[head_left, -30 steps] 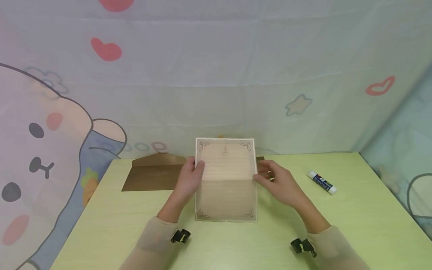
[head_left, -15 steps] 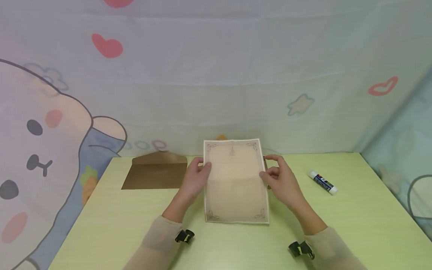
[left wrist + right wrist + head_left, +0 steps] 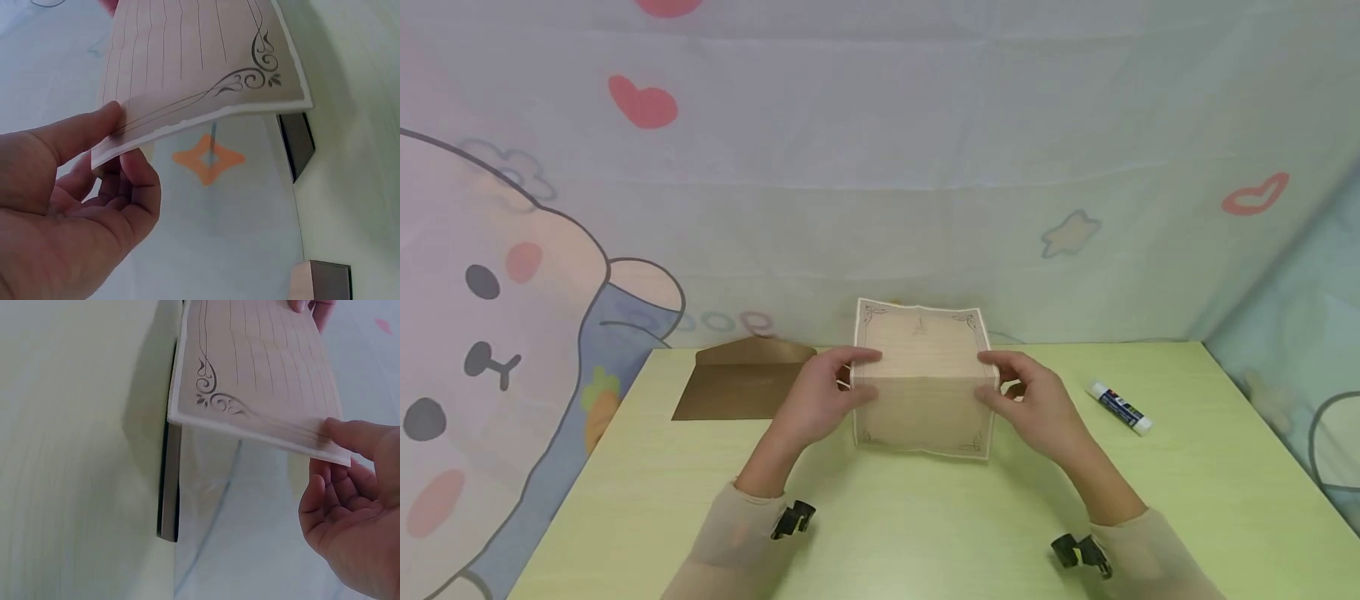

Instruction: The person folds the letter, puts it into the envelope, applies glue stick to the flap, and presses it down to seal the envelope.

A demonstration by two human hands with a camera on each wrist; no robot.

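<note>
A cream sheet of lined letter paper (image 3: pixel 925 342) with scroll corners is held up above the table, bent along its middle crease. My left hand (image 3: pixel 822 393) grips its left edge near the crease, and in the left wrist view the thumb lies on the lined face (image 3: pixel 187 50) with fingers beneath. At the opposite edge my right hand (image 3: pixel 1036 402) pinches the sheet the same way, thumb on the lined side in the right wrist view (image 3: pixel 269 369). A brown envelope (image 3: pixel 741 392), flap raised, lies left of my left hand.
A glue stick (image 3: pixel 1118 407) lies on the pale green table (image 3: pixel 1180 500) at the right. A dark flat thing (image 3: pixel 297 144) at the table's back edge shows in the wrist views, its kind unclear. A printed cloth (image 3: pixel 880 167) hangs behind the table.
The sheet, flatter before, now bends at its crease and its lower edge has risen. Both hands have shifted their fingers to the crease, with fingertips now showing on the near face.
</note>
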